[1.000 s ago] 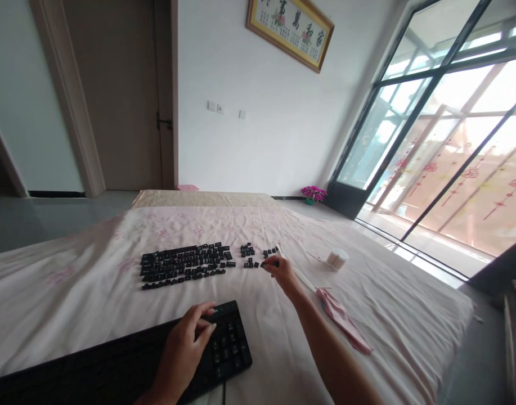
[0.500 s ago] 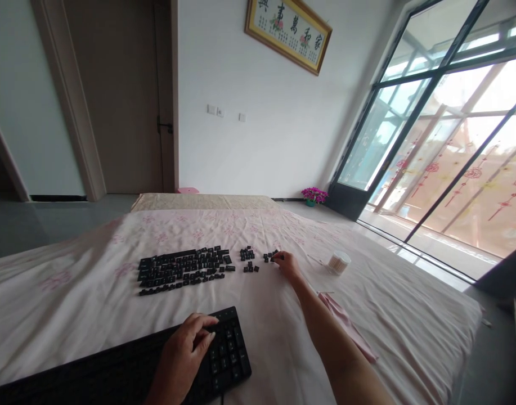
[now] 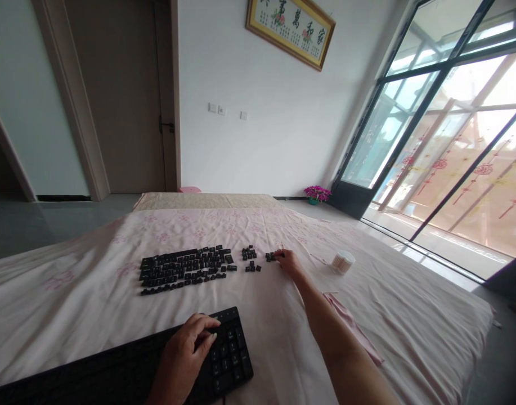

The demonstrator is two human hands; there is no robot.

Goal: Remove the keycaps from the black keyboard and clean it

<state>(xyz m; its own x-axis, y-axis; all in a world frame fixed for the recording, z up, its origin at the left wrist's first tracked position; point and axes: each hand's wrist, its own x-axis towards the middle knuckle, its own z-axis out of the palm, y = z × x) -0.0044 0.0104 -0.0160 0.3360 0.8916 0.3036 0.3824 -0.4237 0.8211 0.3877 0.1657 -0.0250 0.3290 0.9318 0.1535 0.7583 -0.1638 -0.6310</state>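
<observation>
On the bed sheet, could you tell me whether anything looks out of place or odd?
Yes: dozens of loose black keycaps lie in rows on the sheet, apart from the keyboard. The right hand touches a small cluster; the left hand rests on the keyboard.

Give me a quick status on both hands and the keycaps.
Left hand resting on keyboard. Right hand at small keycap cluster, grip unclear. Cotton swab tub off to the side.

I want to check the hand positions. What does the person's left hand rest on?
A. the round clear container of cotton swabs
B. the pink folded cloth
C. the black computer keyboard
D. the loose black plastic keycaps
C: the left hand lies on the black computer keyboard near its number pad.
</observation>
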